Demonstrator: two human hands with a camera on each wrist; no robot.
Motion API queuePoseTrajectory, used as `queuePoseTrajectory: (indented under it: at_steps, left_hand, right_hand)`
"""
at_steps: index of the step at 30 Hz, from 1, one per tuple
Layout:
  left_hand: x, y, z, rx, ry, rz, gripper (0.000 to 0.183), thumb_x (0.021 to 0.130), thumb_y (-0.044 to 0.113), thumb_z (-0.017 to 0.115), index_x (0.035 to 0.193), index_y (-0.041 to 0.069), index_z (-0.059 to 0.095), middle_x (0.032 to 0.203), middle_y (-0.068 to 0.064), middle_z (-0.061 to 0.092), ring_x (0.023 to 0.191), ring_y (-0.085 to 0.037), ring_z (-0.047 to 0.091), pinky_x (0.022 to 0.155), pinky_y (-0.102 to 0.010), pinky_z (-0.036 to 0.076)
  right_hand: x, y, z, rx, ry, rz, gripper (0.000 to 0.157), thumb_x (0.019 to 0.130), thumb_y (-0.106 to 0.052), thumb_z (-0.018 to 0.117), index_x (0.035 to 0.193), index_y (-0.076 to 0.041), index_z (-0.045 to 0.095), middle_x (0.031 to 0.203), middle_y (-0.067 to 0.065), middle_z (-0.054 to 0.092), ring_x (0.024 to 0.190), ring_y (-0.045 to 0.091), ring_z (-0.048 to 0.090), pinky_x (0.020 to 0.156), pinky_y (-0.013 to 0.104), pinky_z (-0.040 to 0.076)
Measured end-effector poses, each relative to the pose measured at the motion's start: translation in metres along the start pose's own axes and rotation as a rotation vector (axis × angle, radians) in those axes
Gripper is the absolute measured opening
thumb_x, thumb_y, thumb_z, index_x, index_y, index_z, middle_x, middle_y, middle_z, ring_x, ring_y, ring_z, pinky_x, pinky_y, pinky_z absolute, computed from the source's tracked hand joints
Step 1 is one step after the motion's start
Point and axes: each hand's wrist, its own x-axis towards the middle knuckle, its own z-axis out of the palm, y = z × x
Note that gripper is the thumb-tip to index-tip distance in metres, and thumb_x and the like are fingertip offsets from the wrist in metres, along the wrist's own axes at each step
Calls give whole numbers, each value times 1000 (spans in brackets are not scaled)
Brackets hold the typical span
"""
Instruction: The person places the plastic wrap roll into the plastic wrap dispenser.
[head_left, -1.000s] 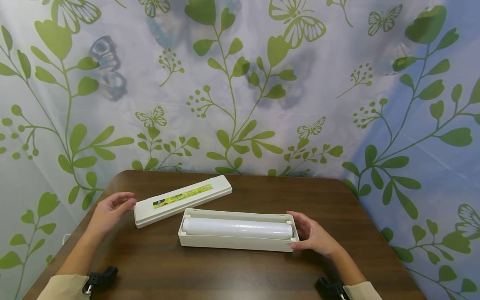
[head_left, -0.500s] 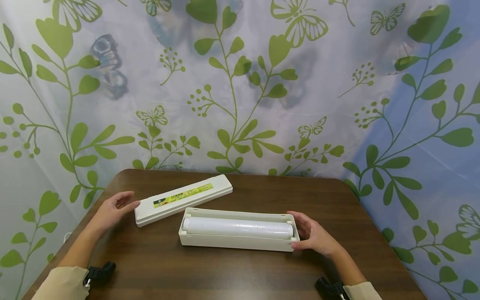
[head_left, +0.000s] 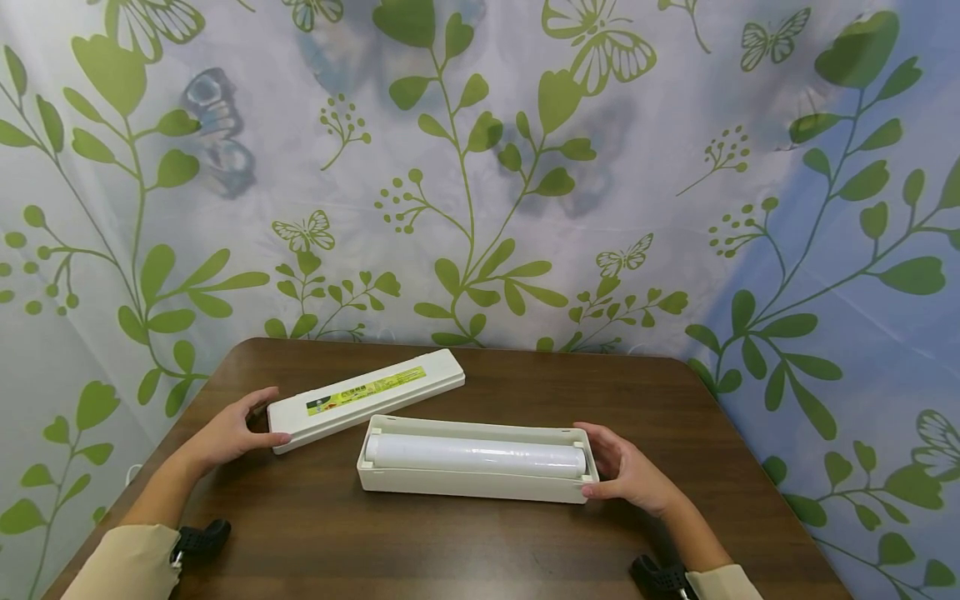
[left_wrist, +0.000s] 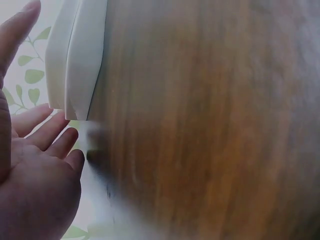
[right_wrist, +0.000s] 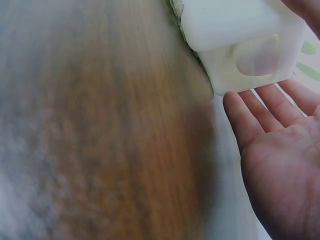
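A white plastic cling film box (head_left: 468, 483) stands on the table with its top off, a roll of cling film (head_left: 476, 456) lying inside. My right hand (head_left: 633, 475) grips the box's right end, thumb at the front and fingers at the end and behind. Behind and left of the box lies its long white lid (head_left: 435, 371), set at a slant, with a yellow-green label. At the lid's left end, my left hand (head_left: 228, 433) holds it with the thumb at the near corner and the fingers at the far side. The left wrist view shows fingertips (left_wrist: 60, 116) against the lid's end.
The brown wooden table (head_left: 480, 542) fills the lower part of the head view. A curtain (head_left: 480, 208) with green leaves and butterflies hangs behind its far edge. Black straps (head_left: 198, 540) sit on both wrists.
My left hand has shifted at the lid's left end, its thumb coming down from the top corner to the near front corner. The right hand and the box have stayed put.
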Motion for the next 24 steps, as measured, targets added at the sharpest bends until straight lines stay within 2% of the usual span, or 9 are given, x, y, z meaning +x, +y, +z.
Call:
queuePoseTrajectory:
  at_steps: [5, 17, 24]
  left_hand:
    - [0, -2, 1, 34, 2, 21, 101, 83, 37, 85, 154, -10, 31, 157, -37, 33, 143, -57, 30, 110, -71, 31]
    - [2, -2, 7, 127, 27, 85, 100, 77, 37, 90, 150, -9, 39, 150, -34, 41, 135, -51, 41, 104, -65, 38]
    - [6, 0, 8, 175, 47, 151, 100, 72, 37, 93, 147, -5, 43, 143, -30, 47, 124, -42, 49, 97, -54, 43]
  right_hand:
    - [0, 2, -1, 10, -8, -14, 93, 82, -1, 82, 157, 3, 26, 155, 32, 37, 132, 6, 54, 104, 21, 49]
    - [-1, -1, 1, 19, -1, 7, 97, 82, -2, 83, 158, 5, 23, 157, 31, 36, 133, 3, 53, 106, 18, 46]
    - [-1, -1, 1, 19, 3, 8, 97, 82, -2, 82, 158, 5, 23, 157, 31, 36, 134, 3, 53, 106, 17, 45]
